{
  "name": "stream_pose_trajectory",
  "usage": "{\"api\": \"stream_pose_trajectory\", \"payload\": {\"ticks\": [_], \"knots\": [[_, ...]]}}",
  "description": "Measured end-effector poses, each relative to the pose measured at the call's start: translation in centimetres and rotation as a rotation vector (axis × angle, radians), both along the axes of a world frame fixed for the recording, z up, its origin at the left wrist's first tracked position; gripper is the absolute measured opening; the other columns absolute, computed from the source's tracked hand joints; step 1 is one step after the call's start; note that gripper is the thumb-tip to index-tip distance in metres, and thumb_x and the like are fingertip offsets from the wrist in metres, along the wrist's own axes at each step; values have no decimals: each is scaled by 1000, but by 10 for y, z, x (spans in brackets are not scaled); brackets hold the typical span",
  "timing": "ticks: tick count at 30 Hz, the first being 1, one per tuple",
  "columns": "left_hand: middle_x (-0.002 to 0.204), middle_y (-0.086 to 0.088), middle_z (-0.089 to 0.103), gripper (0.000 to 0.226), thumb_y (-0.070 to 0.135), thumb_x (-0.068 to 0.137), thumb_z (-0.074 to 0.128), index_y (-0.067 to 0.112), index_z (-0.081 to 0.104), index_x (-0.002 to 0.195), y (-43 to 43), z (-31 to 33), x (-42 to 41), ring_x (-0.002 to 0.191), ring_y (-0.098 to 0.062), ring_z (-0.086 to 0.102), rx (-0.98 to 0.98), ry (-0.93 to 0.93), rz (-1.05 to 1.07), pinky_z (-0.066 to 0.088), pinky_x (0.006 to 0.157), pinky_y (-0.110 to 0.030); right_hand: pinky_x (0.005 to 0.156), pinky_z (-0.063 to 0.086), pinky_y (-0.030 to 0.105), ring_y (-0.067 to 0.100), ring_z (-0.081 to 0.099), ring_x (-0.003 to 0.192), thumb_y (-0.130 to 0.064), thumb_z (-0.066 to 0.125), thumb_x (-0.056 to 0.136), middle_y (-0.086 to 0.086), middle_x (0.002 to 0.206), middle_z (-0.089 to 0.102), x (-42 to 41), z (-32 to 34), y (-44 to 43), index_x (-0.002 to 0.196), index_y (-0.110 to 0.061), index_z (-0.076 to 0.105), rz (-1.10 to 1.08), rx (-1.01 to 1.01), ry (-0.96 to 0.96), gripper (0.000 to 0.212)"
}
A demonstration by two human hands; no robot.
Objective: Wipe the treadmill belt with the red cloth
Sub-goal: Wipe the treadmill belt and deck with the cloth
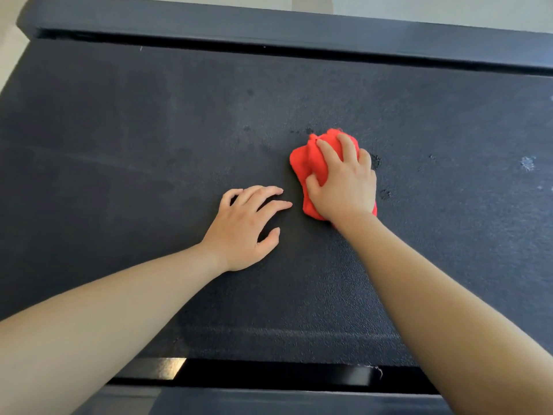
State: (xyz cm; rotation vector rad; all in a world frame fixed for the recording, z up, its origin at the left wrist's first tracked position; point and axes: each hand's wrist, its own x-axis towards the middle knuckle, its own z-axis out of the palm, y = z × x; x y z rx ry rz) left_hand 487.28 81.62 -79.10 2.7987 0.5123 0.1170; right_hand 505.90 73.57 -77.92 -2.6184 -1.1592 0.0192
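The dark textured treadmill belt [149, 130] fills most of the head view. A bunched red cloth [308, 160] lies on it just right of centre. My right hand [344, 181] lies on top of the cloth with its fingers and thumb curled round the bunched fabric. My left hand [245, 223] rests on the bare belt just left of the cloth, its fingers spread and lightly bent, holding nothing. Small dark spots [375, 160] mark the belt around the cloth.
A dark side rail [299, 28] runs along the far edge of the belt, with pale floor beyond it. Another rail [269, 375] borders the near edge. Pale specks [527, 163] dot the belt at the right.
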Motion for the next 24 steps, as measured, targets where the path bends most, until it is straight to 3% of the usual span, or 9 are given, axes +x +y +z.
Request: {"api": "stream_pose_trajectory", "payload": {"ticks": [7,11,15,24], "knots": [[143,9,41,45,38,88,43,27,50,130,39,2,-10,130,-12,38,36,20,-81,21,107,-39,78,44,46,39,43,113,-36,59,75,6,139,44,-19,-4,-19,129,-29,52,132,53,-41,55],[143,3,43,44,33,90,46,21,49,132,93,3,5,132,-19,39,43,-33,103,26,104,-39,81,40,45,37,39,116,-36,57,76,3,143,39,-12,-6,16,132,-32,48,101,38,-41,57],[149,2,33,52,33,92,46,18,38,141,127,-7,27,138,-18,28,39,-50,354,22,109,-38,81,37,44,36,38,115,-36,54,77,1,145,36,-8,-11,70,132,-33,46,84,52,-41,56],[149,6,32,55,40,88,46,23,38,140,129,-15,27,138,-13,26,61,-72,378,20,109,-35,87,40,46,35,39,117,-38,53,77,-1,147,35,17,-6,132,132,-35,46,129,51,-30,55]]}}
